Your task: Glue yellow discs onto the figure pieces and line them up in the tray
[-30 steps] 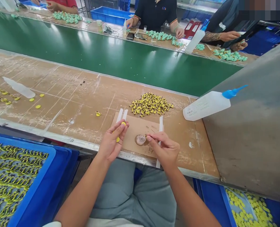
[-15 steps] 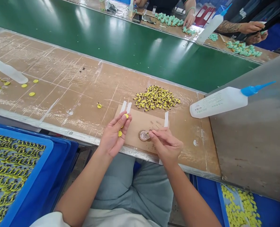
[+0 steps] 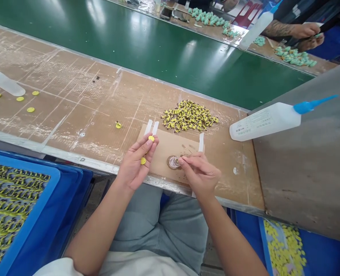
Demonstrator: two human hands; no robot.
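My left hand (image 3: 137,163) is closed on small yellow discs (image 3: 151,138), one pinched at the fingertips and another lower against the fingers. My right hand (image 3: 200,174) is pinched on a tiny piece I cannot make out, its fingertips touching a glue puddle (image 3: 172,161) on a taped cardboard sheet (image 3: 170,147). A pile of small yellow-and-black parts (image 3: 189,115) lies just beyond the cardboard. A white glue bottle with a blue nozzle (image 3: 269,119) lies on its side to the right.
Blue bins hold yellow-black parts at lower left (image 3: 5,203) and yellow discs at lower right (image 3: 284,247). A green conveyor belt (image 3: 158,46) runs behind the bench. Other people's hands (image 3: 307,30) work with teal parts across it. Loose yellow discs (image 3: 30,109) lie far left.
The view has tilted down and shifted slightly. Both hands stay in nearly the same pose, my right fingertips still at the glue puddle.
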